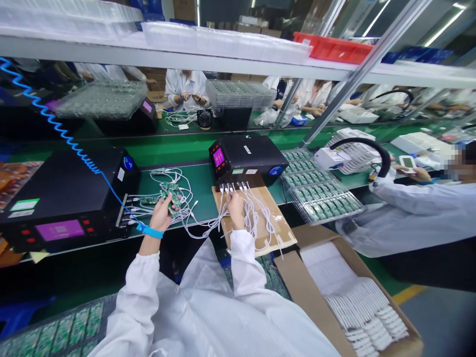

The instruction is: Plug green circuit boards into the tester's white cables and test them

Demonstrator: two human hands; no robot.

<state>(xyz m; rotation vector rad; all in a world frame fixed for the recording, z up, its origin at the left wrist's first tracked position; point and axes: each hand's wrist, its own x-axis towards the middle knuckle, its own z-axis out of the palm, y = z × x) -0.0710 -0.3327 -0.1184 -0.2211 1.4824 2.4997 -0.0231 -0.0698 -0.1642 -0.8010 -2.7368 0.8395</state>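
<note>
My left hand [162,213], with a blue wrist strap [150,231] on the wrist, is closed on green circuit boards [171,194]. White cables [189,196] lie tangled around them on the bench. My right hand [235,204] has its fingers pinched at the white cables [250,218] plugged into the front of a black box with a pink screen [247,157]. What exactly the fingertips hold is too small to tell. Beneath that hand lies a brown cardboard sheet [273,215].
A second black box [67,198] stands at the left, joined to a coiled blue cord [55,121]. Trays of green boards [322,191] lie right of centre. An open carton [399,317] of white parts sits lower right. Beside it is a person's sleeve [424,210]. A shelf [223,57] crosses above.
</note>
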